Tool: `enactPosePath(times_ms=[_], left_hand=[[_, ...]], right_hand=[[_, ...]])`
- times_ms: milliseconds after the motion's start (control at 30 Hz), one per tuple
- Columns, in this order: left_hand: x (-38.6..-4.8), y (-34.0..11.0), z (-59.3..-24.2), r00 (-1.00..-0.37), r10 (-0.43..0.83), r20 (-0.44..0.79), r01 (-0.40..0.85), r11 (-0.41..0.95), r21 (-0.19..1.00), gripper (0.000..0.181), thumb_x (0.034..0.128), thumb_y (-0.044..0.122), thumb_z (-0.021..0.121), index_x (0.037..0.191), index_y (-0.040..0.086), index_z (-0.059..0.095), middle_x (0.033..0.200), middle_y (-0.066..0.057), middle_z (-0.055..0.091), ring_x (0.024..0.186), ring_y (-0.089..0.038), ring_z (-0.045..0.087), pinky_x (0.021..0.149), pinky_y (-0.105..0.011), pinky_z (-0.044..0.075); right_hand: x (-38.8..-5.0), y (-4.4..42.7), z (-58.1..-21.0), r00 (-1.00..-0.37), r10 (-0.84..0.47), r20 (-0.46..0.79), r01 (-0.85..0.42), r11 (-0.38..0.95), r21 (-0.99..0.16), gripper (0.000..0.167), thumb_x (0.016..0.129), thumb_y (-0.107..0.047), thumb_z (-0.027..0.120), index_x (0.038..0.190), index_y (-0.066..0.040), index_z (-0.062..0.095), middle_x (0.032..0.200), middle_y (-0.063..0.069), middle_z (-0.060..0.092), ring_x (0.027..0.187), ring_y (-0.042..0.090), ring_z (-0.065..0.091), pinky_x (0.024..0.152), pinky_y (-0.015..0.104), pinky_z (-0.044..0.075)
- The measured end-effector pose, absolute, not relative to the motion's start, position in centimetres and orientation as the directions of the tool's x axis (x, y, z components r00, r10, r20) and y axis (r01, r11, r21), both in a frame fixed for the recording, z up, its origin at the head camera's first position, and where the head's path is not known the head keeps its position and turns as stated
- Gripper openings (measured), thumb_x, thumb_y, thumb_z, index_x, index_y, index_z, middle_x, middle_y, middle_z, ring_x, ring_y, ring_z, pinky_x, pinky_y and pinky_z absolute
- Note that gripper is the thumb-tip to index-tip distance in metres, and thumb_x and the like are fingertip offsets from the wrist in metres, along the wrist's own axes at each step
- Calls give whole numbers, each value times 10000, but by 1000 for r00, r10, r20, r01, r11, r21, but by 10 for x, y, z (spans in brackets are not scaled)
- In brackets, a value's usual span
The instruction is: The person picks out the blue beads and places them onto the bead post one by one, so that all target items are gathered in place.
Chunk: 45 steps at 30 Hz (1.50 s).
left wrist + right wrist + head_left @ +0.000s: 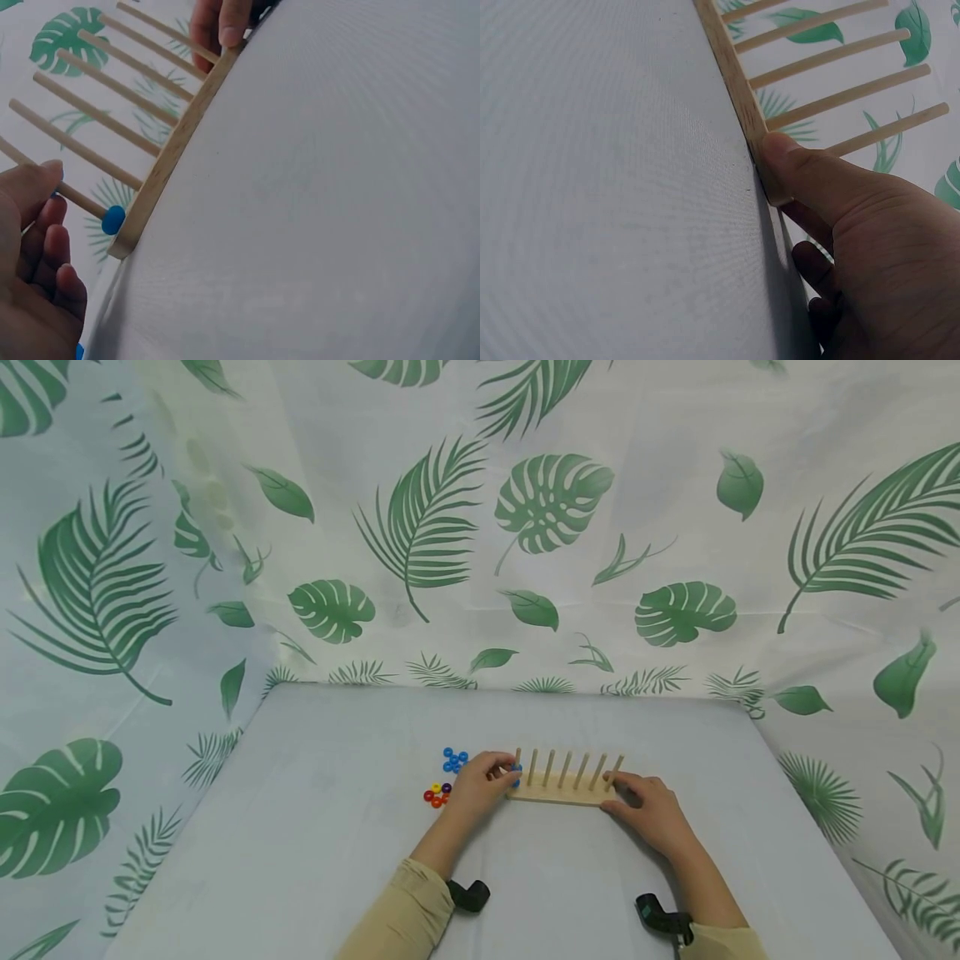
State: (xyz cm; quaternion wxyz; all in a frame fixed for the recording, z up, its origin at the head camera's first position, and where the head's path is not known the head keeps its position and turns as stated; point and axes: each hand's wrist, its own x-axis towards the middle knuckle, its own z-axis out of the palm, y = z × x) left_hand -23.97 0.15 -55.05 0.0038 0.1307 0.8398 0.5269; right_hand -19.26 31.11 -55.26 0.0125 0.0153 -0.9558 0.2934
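Tabletop (300, 860) in white, and across its middle stands the pale wooden peg rack (558, 794), looking stiff and fairly light, best braced by one end, exactly where the right hand (651, 812) clasps it between thumb and fingers! Now the left hand (480, 783), at the leftmost peg (82, 201), pinches an upper blue bead (517, 768) on the shaft above a lower blue bead (113, 220) near the base; these look hard, light and perhaps slippery, so thumb and forefinger on the rim should serve best, and no brand, label or writing can be read.
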Motion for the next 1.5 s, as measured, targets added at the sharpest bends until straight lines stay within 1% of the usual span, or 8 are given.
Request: enactPosePath(times_ms=[333,667,967,1100,1367,1500], left_hand=[[-239,0,-559,-966,223,134,224,451,864,248,894,365,729,1074,195,715,940,51,650,806,-51,571,693,-222,488],[-240,0,-560,-959,259,115,240,526,816,271,901,347,720,1113,179,698,989,42,642,849,-64,569,738,-242,489],[-238,2,-559,-963,249,105,229,545,807,249,898,315,726,1092,161,701,940,30,619,810,-71,542,693,-243,471],[-238,2,-559,-964,248,98,223,548,806,245,898,313,725,1089,162,698,933,32,613,802,-67,537,686,-240,464],[-236,2,-554,-962,264,69,211,559,802,296,892,309,732,1131,141,683,966,23,613,840,-75,541,726,-247,474],[-235,1,-552,-965,256,56,194,553,811,317,898,319,728,1170,164,677,1009,24,623,878,-77,554,753,-255,484]], right_hand=[[-192,311,-552,-999,-26,34,-40,828,-559,612,852,-502,720,1354,-176,594,1370,149,592,1228,409,501,996,649,379],[-191,310,-551,-999,-21,39,-39,823,-566,604,852,-493,724,1349,-174,599,1364,152,595,1221,407,506,997,644,381],[-191,309,-550,-999,-23,27,-34,828,-560,620,854,-521,710,1357,-177,592,1359,161,589,1223,410,502,995,644,382],[-191,309,-549,-999,-26,29,-38,828,-560,610,856,-506,716,1353,-173,595,1351,160,594,1219,407,505,991,641,385],[-191,311,-552,-999,-30,35,-45,822,-567,624,849,-521,716,1352,-172,595,1355,155,595,1219,403,505,993,636,387],[-192,313,-555,-999,-30,39,-47,824,-565,634,845,-523,719,1359,-175,588,1376,143,588,1235,400,497,1006,641,374]])
